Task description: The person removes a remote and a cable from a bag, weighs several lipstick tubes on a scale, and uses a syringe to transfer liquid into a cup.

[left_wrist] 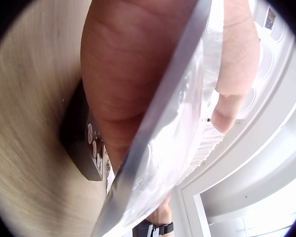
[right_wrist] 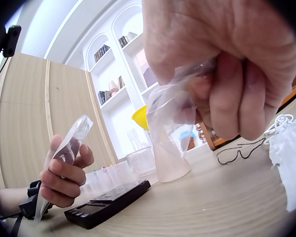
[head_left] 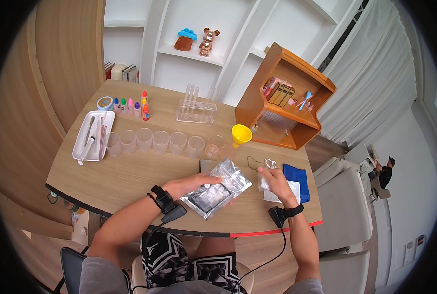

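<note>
My left hand (head_left: 194, 183) grips a silver zip pouch (head_left: 218, 188) with a clear front, its thumb lying across the face. A white-looking content shows through the film. In my right hand (head_left: 276, 183), curled fingers pinch a small clear plastic bag (right_wrist: 170, 111) that hangs below them. Beneath and behind the pouch lies a black digital scale (right_wrist: 108, 202), mostly covered by the pouch in the head view. White cloth-like sheets (right_wrist: 291, 163) and a dark cord loop (right_wrist: 237, 153) lie close to my right hand.
A row of clear cups (head_left: 160, 141) crosses the table, with a yellow funnel (head_left: 241, 133) at its right end. Behind stand a test tube rack (head_left: 196, 112), dropper bottles (head_left: 130, 107) and a wooden cabinet (head_left: 287, 93). A white tray (head_left: 81, 142) sits left; a blue cloth (head_left: 297, 179) right.
</note>
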The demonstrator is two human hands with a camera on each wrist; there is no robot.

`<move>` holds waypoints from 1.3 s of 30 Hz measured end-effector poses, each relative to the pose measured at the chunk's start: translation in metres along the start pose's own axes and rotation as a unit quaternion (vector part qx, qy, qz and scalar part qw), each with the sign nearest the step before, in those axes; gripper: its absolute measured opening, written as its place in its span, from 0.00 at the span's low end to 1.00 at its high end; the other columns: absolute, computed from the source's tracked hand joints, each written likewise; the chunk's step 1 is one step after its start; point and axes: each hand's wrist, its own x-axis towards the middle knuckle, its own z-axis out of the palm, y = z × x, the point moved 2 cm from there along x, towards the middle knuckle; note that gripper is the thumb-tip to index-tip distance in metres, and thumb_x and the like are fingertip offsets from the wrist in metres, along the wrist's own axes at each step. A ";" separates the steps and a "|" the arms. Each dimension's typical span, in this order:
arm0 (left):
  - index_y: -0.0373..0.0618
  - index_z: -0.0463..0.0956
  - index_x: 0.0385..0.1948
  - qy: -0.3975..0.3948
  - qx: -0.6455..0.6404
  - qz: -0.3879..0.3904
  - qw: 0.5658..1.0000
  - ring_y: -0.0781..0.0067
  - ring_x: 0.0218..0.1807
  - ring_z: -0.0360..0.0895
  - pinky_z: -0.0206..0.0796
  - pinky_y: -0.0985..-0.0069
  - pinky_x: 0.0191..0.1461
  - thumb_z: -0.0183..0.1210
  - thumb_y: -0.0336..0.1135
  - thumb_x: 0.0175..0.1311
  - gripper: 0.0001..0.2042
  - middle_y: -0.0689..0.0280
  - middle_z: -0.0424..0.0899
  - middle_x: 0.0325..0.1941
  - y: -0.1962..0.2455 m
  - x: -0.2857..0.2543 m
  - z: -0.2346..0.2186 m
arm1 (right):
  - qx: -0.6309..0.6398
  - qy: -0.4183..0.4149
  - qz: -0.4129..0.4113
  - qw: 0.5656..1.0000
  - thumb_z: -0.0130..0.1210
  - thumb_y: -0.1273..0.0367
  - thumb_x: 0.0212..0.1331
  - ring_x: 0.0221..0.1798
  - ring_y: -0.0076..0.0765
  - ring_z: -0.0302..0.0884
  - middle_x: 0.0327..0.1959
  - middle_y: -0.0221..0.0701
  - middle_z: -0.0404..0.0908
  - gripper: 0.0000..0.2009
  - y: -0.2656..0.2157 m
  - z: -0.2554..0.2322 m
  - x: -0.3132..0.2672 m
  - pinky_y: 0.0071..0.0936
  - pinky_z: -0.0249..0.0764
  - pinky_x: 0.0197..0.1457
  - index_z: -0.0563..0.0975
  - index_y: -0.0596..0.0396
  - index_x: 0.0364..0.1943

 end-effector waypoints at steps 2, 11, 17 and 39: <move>0.30 0.59 0.69 -0.003 -0.004 -0.003 1.000 0.44 0.63 0.78 0.72 0.57 0.69 0.61 0.42 0.71 0.33 0.40 0.74 0.65 -0.001 0.001 -0.001 | -0.003 0.000 -0.002 1.000 0.57 0.53 0.73 0.18 0.12 0.57 0.16 0.16 0.67 0.23 -0.002 0.000 -0.001 0.21 0.50 0.19 0.78 0.53 0.22; 0.31 0.58 0.70 0.009 -0.010 -0.007 1.000 0.42 0.64 0.77 0.71 0.56 0.70 0.59 0.40 0.72 0.31 0.39 0.74 0.65 0.001 -0.001 0.002 | -0.027 0.005 0.017 0.999 0.57 0.50 0.71 0.26 0.19 0.57 0.18 0.21 0.65 0.29 -0.014 0.001 -0.007 0.30 0.58 0.27 0.76 0.63 0.21; 0.36 0.59 0.69 -0.011 -0.001 -0.009 1.000 0.50 0.61 0.81 0.78 0.62 0.63 0.57 0.43 0.75 0.29 0.44 0.76 0.64 -0.001 0.002 -0.003 | -0.043 0.011 0.023 0.999 0.57 0.50 0.71 0.26 0.19 0.57 0.18 0.21 0.64 0.29 -0.017 0.001 -0.008 0.30 0.58 0.27 0.75 0.63 0.21; 0.31 0.58 0.70 -0.001 -0.022 -0.009 1.000 0.42 0.64 0.77 0.73 0.55 0.68 0.59 0.40 0.72 0.31 0.40 0.73 0.66 -0.001 0.000 -0.001 | -0.052 0.008 0.015 0.999 0.57 0.50 0.71 0.25 0.20 0.57 0.17 0.22 0.63 0.29 -0.012 0.000 -0.005 0.31 0.57 0.26 0.73 0.62 0.19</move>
